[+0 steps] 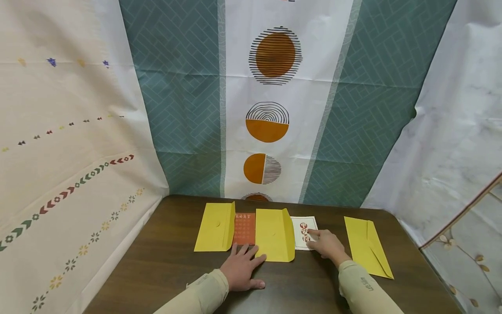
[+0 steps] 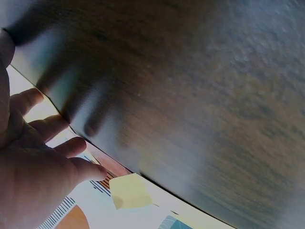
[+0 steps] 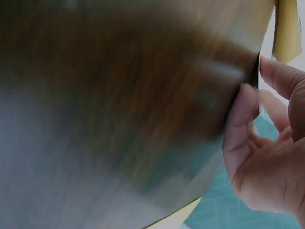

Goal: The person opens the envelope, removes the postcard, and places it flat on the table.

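In the head view, my left hand [image 1: 240, 269] lies with fingers spread. Its fingertips are at the lower edges of a red card [image 1: 245, 229] with printed characters and the middle yellow envelope [image 1: 270, 235]. The red card sits between that envelope and the left yellow envelope [image 1: 213, 226]. My right hand [image 1: 328, 245] touches a white card [image 1: 300, 226] bearing round red designs, its index finger and thumb apart on the card. The wrist views show the left hand [image 2: 43, 157] and right hand [image 3: 267, 157] low over the tabletop.
A third yellow envelope [image 1: 362, 244] lies at the right on the dark wooden table [image 1: 157, 266]. Patterned cloth [image 1: 188, 109] hangs behind the table, and pale cloth [image 1: 70, 152] covers the left side.
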{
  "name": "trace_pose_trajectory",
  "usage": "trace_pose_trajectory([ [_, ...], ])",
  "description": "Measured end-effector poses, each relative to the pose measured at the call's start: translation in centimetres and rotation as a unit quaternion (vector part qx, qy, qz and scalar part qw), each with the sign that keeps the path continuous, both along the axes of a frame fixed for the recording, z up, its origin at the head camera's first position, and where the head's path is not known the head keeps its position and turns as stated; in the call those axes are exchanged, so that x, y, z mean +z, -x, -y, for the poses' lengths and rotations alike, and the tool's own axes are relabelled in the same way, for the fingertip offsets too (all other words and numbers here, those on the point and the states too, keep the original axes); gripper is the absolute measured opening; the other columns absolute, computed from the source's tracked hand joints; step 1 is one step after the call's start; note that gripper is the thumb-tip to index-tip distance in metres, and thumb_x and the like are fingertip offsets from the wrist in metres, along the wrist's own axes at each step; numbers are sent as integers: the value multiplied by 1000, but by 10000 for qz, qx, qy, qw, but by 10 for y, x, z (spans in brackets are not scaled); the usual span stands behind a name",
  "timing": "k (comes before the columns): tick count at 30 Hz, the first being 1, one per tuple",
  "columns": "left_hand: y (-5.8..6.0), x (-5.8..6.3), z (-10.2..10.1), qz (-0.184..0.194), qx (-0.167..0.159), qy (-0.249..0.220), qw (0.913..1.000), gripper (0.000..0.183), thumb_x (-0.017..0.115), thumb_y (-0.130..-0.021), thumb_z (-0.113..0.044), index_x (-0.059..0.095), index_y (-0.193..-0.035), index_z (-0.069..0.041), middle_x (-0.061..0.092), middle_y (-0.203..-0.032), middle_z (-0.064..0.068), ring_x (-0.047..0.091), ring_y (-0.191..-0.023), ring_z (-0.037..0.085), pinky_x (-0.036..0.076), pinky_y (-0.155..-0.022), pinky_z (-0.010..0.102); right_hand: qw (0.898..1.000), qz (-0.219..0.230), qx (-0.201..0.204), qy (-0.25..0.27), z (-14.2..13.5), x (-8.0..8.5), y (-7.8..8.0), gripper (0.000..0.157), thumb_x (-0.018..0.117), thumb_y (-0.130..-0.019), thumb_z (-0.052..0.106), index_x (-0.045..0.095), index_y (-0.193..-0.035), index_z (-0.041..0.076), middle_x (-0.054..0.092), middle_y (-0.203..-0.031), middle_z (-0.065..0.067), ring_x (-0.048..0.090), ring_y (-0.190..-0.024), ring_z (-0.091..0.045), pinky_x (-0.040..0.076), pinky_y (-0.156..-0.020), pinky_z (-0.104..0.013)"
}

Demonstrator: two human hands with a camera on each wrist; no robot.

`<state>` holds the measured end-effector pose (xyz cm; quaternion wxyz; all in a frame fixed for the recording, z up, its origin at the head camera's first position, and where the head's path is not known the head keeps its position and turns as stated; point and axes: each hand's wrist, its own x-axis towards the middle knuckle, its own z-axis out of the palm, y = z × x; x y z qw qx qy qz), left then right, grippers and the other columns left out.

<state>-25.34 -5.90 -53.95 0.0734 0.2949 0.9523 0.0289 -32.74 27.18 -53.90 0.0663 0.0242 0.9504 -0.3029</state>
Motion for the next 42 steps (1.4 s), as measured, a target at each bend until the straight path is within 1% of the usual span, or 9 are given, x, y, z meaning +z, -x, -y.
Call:
trace_pose_trajectory([
  [2, -1, 1, 0, -14, 12, 16, 10000, 79, 62, -94, -76, 47, -162, -37, 43, -171, 2, 43, -157, 37, 30, -126, 70, 9995, -105, 46, -286, 5, 2, 0, 58, 74, -92, 28, 66, -147, 14, 65, -136, -30, 61, -78, -26, 45, -57, -32],
  [7, -1, 1, 0, -98, 1, 102, 9999, 80, 59, -94, -77, 45, -162, -38, 42, -171, 2, 41, -158, 36, 30, -126, 69, 9974, -161, -21, -706, 12, 1, -1, 53, 76, -94, 32, 69, -144, 17, 57, -150, -34, 63, -109, -34, 49, -65, -38],
  [16, 2, -6, 1, -83, 14, 77, 9999, 81, 58, -94, -79, 45, -162, -39, 42, -172, 1, 41, -158, 36, 30, -126, 69, 9949, -144, -210, -977, 17, 2, -4, 56, 78, -95, 37, 68, -146, 15, 60, -150, -29, 67, -105, -33, 57, -69, -44],
  [24, 4, -15, 5, -153, 22, -28, 9999, 82, 56, -94, -81, 43, -164, -40, 40, -173, 0, 38, -160, 36, 28, -127, 69, 9959, -323, -279, -792, 17, 1, -12, 60, 77, -95, 40, 66, -147, 12, 67, -143, -26, 62, -91, -27, 43, -58, -35],
  [27, 3, -17, 7, -251, -54, -135, 9996, 85, 56, -94, -80, 41, -165, -35, 39, -173, 1, 37, -160, 36, 29, -127, 68, 9965, -530, -274, -591, 11, 2, -18, 62, 75, -97, 40, 64, -149, 10, 69, -139, -25, 68, -99, -33, 51, -63, -41],
  [30, 3, -16, 5, -672, -310, -342, 9967, 83, 57, -98, -75, 44, -164, -26, 46, -169, 3, 44, -156, 32, 35, -127, 61, 9953, -801, -251, -478, -3, 5, -25, 59, 73, -99, 36, 62, -149, 6, 69, -138, -27, 68, -116, -47, 60, -83, -57],
  [33, 1, -6, -2, -1277, -633, -700, 9873, 68, 59, -104, -63, 55, -154, -18, 61, -154, 2, 58, -143, 24, 47, -120, 47, 9922, -1074, -206, -601, -24, 9, -33, 55, 70, -101, 33, 64, -146, 2, 66, -140, -32, 63, -127, -52, 54, -101, -65],
  [37, -6, 13, -19, -1673, -981, -907, 9768, 46, 61, -107, -50, 67, -139, -18, 70, -135, -2, 67, -125, 15, 57, -107, 35, 9887, -1220, -263, -835, -63, 17, -45, 55, 68, -102, 32, 63, -145, -1, 65, -137, -36, 63, -125, -57, 54, -98, -67],
  [42, -20, 22, -50, -1583, -1357, -659, 9758, 47, 63, -105, -54, 67, -139, -23, 68, -141, -5, 63, -131, 15, 52, -112, 35, 9866, -821, -447, -1340, -117, 22, -53, 70, 68, -101, 42, 55, -150, -6, 58, -140, -43, 56, -124, -67, 56, -87, -71],
])
